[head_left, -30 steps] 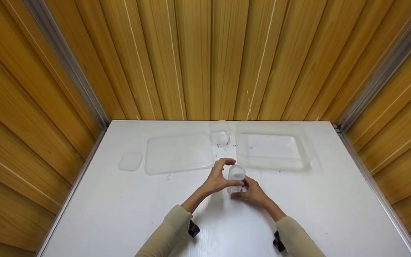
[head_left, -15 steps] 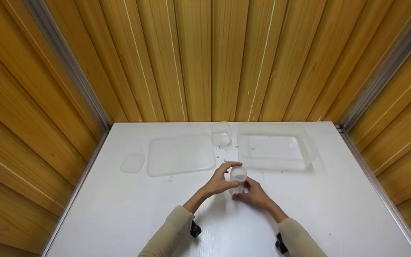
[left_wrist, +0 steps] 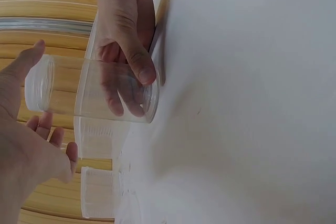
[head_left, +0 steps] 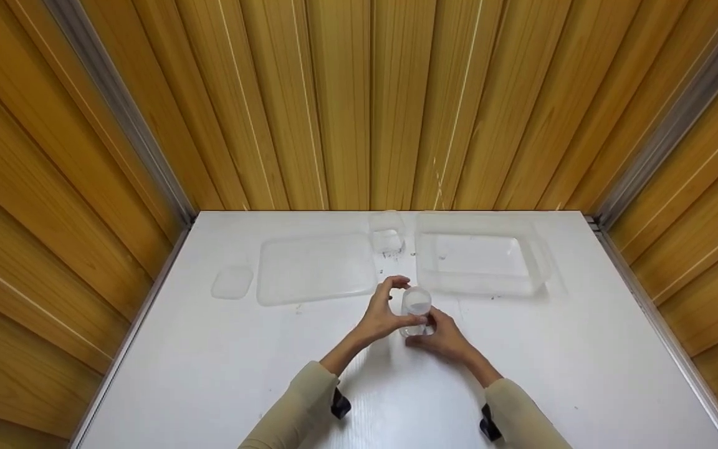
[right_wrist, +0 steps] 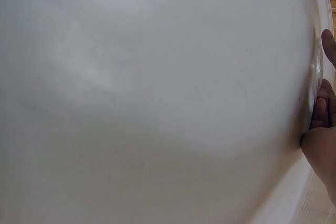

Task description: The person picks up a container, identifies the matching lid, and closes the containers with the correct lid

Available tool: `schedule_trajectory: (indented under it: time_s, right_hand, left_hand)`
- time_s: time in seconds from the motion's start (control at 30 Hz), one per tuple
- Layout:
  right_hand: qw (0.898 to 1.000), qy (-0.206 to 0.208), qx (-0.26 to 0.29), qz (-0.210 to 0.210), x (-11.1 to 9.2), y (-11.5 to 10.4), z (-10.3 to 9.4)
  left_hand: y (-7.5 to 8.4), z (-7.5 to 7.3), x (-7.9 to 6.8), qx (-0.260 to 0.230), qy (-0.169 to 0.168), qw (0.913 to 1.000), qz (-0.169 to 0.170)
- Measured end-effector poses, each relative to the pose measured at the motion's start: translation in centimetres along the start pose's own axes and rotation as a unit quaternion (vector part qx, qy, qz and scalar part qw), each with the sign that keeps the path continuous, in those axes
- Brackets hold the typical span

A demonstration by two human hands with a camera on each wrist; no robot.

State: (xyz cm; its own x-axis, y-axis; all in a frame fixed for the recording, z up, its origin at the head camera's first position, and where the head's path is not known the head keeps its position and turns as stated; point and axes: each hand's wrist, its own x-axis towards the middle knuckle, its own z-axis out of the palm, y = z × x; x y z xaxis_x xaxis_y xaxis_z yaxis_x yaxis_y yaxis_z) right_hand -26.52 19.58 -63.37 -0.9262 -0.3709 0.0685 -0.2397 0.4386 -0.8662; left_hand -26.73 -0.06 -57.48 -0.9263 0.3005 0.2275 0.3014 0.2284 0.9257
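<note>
A clear cylindrical jar (left_wrist: 73, 85) with a translucent white screw lid (head_left: 419, 300) stands upright on the white table, between both hands. My left hand (head_left: 379, 317) is at the top, thumb and fingers curved loosely round the lid. In the left wrist view, its thumb and fingers lie on opposite sides of the lid; whether every fingertip touches cannot be told. Low on the jar's body, my right hand (head_left: 448, 342) grips it near the base, fingers visible through the clear wall. In the right wrist view, only part of the right hand (right_wrist: 321, 145) and the jar's base edge show.
Behind the hands are a large translucent rectangular container (head_left: 477, 285), a small square container (head_left: 386, 221) and a large flat lid (head_left: 315, 268). A small square lid (head_left: 232, 282) lies at the left. Wood-patterned walls (head_left: 359, 106) enclose the table's back and sides.
The left fingers closed nearer round the lid half a second ago, and the index finger has since moved back away from it. The right hand and jar stay in place.
</note>
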Motion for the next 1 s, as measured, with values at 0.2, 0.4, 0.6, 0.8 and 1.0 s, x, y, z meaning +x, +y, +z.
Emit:
schedule_trajectory:
  time_s: [0.2,0.4,0.6,0.8,1.0]
  right_hand:
    - [1.000,0.001,-0.004,0.001,0.1,0.2,0.0]
    - [1.000,-0.001,-0.003,0.007,0.1,0.3,0.0]
    - [1.000,-0.010,0.009,0.018,0.1,0.2,-0.1]
    - [1.000,-0.002,0.002,0.020,-0.1,0.1,0.0]
    - [1.000,-0.001,0.000,0.015,0.0,0.0,0.1]
  left_hand:
    - [-0.1,0.3,0.1,0.007,0.017,0.9998,0.007]
    - [-0.4,0.0,0.2,-0.002,-0.004,0.9999,0.012]
    - [-0.6,-0.7,0.5,-0.011,-0.048,0.9986,0.019]
    - [-0.6,-0.8,0.6,-0.008,-0.074,0.9967,0.033]
    - [-0.6,-0.7,0.5,-0.025,-0.047,0.9983,0.022]
